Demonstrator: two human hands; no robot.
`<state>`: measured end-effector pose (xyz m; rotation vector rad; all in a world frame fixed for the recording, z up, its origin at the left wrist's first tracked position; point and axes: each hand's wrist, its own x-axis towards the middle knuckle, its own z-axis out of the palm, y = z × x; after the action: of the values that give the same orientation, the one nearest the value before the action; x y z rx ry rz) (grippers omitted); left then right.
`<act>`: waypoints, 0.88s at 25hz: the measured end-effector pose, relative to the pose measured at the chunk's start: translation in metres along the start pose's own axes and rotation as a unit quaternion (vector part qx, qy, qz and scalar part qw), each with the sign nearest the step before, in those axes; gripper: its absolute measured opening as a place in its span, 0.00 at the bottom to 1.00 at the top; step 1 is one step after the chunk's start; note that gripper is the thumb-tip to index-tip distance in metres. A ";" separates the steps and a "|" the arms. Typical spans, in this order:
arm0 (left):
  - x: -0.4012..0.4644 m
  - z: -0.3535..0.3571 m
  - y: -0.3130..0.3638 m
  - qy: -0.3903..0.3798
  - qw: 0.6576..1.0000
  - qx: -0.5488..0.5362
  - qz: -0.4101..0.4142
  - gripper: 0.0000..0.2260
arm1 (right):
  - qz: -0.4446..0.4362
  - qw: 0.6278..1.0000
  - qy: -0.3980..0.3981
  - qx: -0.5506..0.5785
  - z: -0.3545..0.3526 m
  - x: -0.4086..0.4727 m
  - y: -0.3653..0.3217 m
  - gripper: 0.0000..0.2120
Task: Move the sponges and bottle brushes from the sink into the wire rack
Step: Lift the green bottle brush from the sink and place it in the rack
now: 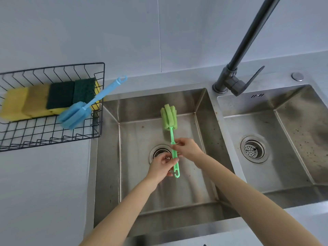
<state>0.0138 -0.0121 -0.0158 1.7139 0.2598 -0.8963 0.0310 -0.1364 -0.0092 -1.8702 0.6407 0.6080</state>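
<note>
Steel sink (pixel 110 132) nearly cleared: sponges (pixel 53 98) and blue brush (pixel 76 115) sit in the rack (pixel 99 107), and your left hand (pixel 160 166) and right hand (pixel 188 150) both grip the green brush (pixel 168 118) above the drain.

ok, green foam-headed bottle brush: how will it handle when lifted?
Green foam-headed bottle brush probably light: thin plastic handle, foam head. Likely head-heavy if wet. Handle may flex slightly; both the left hand and right hand grip it.
</note>
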 end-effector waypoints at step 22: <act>-0.056 -0.103 0.066 0.231 0.747 0.497 0.377 0.36 | -0.209 0.945 0.014 -0.252 -0.031 -0.106 -0.061 0.17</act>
<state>0.0582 0.0725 0.0783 2.6942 -0.7120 0.1157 -0.0017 -0.1283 0.1123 -2.4044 0.0854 0.4891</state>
